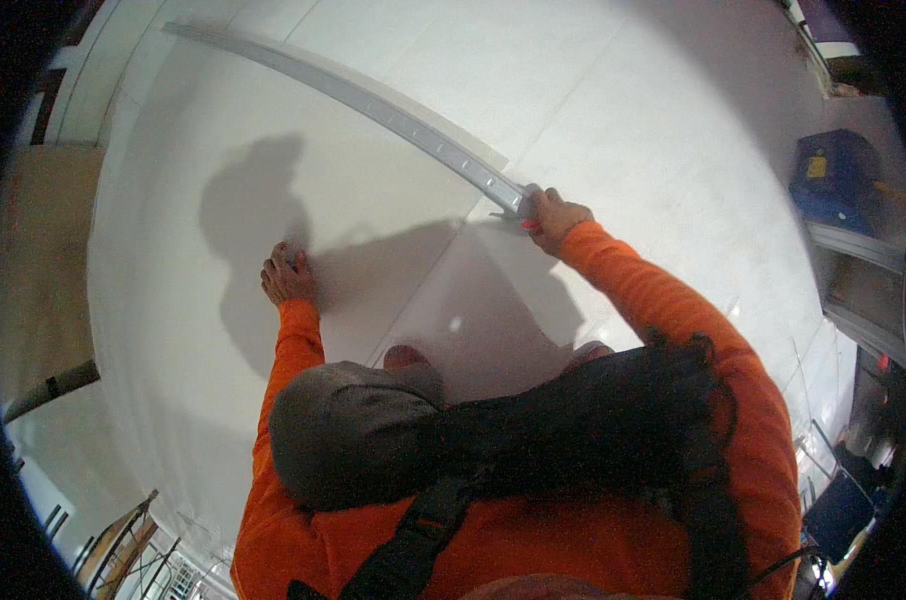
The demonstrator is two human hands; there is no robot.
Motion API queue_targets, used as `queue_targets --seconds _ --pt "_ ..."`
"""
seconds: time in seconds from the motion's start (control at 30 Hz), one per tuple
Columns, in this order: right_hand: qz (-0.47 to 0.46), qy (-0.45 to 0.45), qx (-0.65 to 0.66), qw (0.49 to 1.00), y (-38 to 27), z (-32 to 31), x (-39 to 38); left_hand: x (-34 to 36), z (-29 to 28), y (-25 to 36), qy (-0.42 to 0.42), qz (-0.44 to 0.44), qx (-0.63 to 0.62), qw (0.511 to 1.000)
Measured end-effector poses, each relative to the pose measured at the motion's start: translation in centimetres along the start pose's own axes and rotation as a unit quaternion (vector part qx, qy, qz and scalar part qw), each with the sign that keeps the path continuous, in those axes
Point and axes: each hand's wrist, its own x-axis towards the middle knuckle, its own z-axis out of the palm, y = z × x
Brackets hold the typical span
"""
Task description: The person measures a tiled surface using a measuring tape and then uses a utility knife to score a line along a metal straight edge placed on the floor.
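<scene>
A long grey metal profile with a row of small slots runs from the far left to the middle of the white boards. My right hand is closed round its near end. A small red part shows under those fingers; its kind is unclear. To the left, my left hand rests low over the pale board, its fingers curled together. Something small and dark may be between them, but I cannot make it out. My shadow falls across the board around the left hand.
At the right stands a blue case with a yellow patch, above a pale ledge. Seams divide the white boards. My shoes show just beyond my body. A brown panel lies at the left edge, with metal frames lower left.
</scene>
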Motion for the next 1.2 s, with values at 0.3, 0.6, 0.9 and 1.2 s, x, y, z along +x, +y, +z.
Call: queue_targets --seconds 0.3,0.6,0.9,1.2 --pt "-0.012 -0.038 0.037 0.999 0.0 -1.1 -0.4 8.9 0.6 4.5 -0.031 0.191 -0.118 0.974" --pt "-0.088 0.117 0.076 0.986 2.3 3.0 -0.4 19.1 0.1 20.4 -0.189 0.053 -0.192 0.962" --pt "-0.057 0.051 0.063 0.995 1.2 -0.1 0.0 21.8 1.0 20.4 -0.092 -0.012 -0.211 0.973" --pt "-0.024 0.02 0.079 0.996 4.1 1.3 -2.4 23.2 3.1 19.6 -0.024 -0.038 -0.18 0.983"
